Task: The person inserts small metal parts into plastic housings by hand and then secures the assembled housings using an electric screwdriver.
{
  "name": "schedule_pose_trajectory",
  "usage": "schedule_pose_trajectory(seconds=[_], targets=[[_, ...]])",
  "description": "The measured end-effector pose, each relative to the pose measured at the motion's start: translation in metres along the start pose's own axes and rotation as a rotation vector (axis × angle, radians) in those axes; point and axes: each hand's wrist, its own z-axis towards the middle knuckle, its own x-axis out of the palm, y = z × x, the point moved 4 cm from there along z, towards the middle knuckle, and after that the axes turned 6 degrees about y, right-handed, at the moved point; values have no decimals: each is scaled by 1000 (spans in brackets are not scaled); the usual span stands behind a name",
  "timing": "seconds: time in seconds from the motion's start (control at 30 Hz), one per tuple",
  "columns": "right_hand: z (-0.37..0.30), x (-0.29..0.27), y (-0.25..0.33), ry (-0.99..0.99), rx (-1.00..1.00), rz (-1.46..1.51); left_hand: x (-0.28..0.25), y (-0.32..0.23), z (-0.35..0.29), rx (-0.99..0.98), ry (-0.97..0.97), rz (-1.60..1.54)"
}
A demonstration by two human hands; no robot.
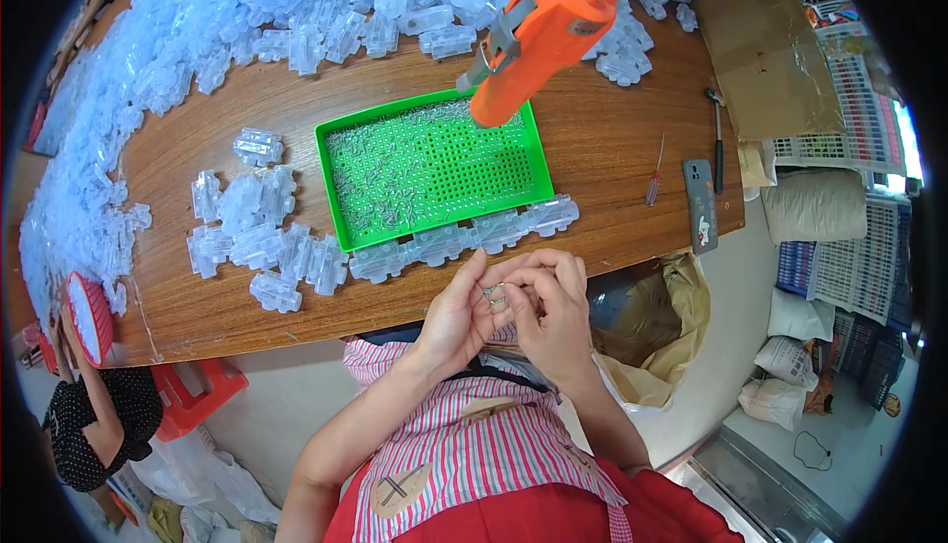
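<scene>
My left hand (456,314) is cupped palm up just off the table's front edge, with a few small metal screws (493,296) in it. Over that palm my right hand (555,318) is closed, thumb and fingertips pinched together at the screws; what sits between the tips is too small to make out. Beyond both hands lies a green perforated tray (449,220) with many loose screws scattered in it. A row of clear plastic pieces (440,245) lines the tray's near side. Above its far right corner hangs an orange electric screwdriver (538,39).
More clear pieces (259,202) lie left of the tray, and a large heap (286,10) covers the table's back and left. A phone (700,205), a thin screwdriver (654,186) and a black-handled tool (718,153) lie right. Another person (99,425) handles a red basket (87,321) at far left.
</scene>
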Motion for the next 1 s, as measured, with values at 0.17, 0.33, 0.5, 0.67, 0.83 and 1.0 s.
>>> schedule_pose_trajectory(seconds=[0.17, 0.33, 0.5, 0.67, 0.83, 1.0], targets=[[3, 2, -19, -65, 66, 159, -6, 0, 0, 36, -184, 39], [13, 17, -52, -142, 48, 97, -21, -6, -5, 83, -248, 40], [19, 20, -51, -177, 46, 94, -25, -10, -15, 86, -256, 31], [18, 27, -50, -167, 45, 101, -25, -10, -18, 81, -261, 46], [17, 28, -50, -192, 58, 95, -21, -13, -18, 83, -261, 52], [16, 29, -55, -217, 70, 102, -21, -16, -16, 89, -242, 37]])
